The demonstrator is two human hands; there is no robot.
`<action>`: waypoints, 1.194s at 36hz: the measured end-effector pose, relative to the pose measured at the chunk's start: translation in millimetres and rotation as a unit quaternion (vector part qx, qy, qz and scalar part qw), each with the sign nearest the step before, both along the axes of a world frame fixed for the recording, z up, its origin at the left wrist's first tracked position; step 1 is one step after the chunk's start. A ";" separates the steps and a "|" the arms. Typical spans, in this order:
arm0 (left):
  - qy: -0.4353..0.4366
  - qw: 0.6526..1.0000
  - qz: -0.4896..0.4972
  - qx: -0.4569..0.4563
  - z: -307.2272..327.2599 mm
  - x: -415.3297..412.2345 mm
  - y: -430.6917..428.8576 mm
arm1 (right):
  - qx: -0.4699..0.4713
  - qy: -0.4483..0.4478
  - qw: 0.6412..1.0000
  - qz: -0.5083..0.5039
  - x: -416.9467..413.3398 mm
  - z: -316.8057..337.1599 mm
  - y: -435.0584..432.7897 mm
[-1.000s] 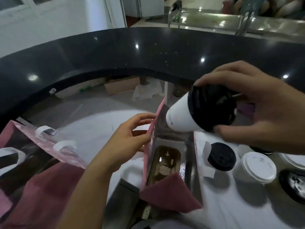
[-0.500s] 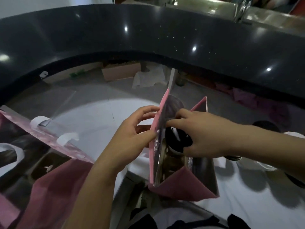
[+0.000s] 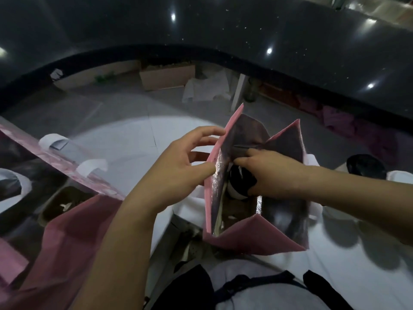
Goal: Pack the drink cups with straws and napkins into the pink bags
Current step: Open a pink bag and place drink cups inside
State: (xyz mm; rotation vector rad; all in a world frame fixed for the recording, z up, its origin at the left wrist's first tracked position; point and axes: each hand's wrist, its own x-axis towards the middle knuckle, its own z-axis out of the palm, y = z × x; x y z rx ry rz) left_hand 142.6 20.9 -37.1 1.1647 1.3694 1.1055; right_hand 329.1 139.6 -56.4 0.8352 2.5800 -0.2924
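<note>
A pink bag [image 3: 252,237] with a silver foil lining stands open on the white table in front of me. My left hand [image 3: 178,171] pinches its left wall and holds it apart. My right hand [image 3: 272,175] reaches down inside the bag, fingers wrapped over the black lid of a white drink cup [image 3: 240,183] that sits low in the bag. A brown cardboard insert shows at the bag's bottom. A second, larger pink bag [image 3: 67,222] with white handles lies open at my left.
More cups stand on the white table [image 3: 134,135] at the right, one with a black lid [image 3: 365,164] and white-lidded ones partly behind my right forearm. A curved black counter [image 3: 223,34] runs across the back. Cardboard boxes [image 3: 166,78] sit on the floor beyond.
My right hand carried the black-lidded cup from above the bag down into it, then pushed it lower. The left hand kept hold of the bag's left wall.
</note>
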 end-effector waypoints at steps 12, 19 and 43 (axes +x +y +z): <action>0.034 0.999 0.014 0.005 5.7 -1.6 -2.2 | 0.014 0.032 0.999 0.002 9.9 6.8 15.6; 0.055 0.998 0.023 -0.001 7.1 4.5 0.9 | 0.006 0.014 1.000 0.018 9.1 0.3 14.9; 0.037 0.999 0.014 -0.004 8.4 13.4 8.1 | -0.003 0.007 1.000 0.010 -4.4 -12.8 20.7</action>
